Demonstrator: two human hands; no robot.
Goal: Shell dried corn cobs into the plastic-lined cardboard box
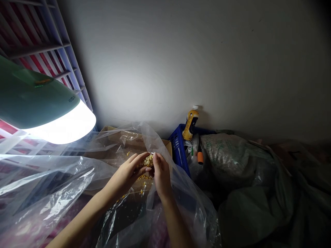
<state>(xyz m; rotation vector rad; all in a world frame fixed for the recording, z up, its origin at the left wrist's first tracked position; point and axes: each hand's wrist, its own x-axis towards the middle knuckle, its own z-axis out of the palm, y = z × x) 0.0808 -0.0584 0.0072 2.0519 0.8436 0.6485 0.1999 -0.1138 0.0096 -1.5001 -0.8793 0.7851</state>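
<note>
An ear of corn (pixel 148 160) with pale and yellow kernels is held between both hands, above a cardboard box (pixel 124 137) lined with clear plastic sheeting (pixel 181 193). My left hand (pixel 137 166) wraps its fingers and thumb round the left part of the cob. At the right end, my right hand (pixel 160 169) grips it with the thumb on top; its other fingers are mostly hidden. Loose yellow kernels (pixel 144 177) lie in the box below the hands, and a few more are scattered on the plastic.
A lit lamp (pixel 62 120) juts in from the left, before a plastic slatted crate (pixel 51 44). To the right stands a blue basket (pixel 178 144) with a yellow-labelled bottle (pixel 190 123) and an orange-capped item (pixel 200 157). Bulky sacks (pixel 232 155) lie farther right. A pale wall rises behind.
</note>
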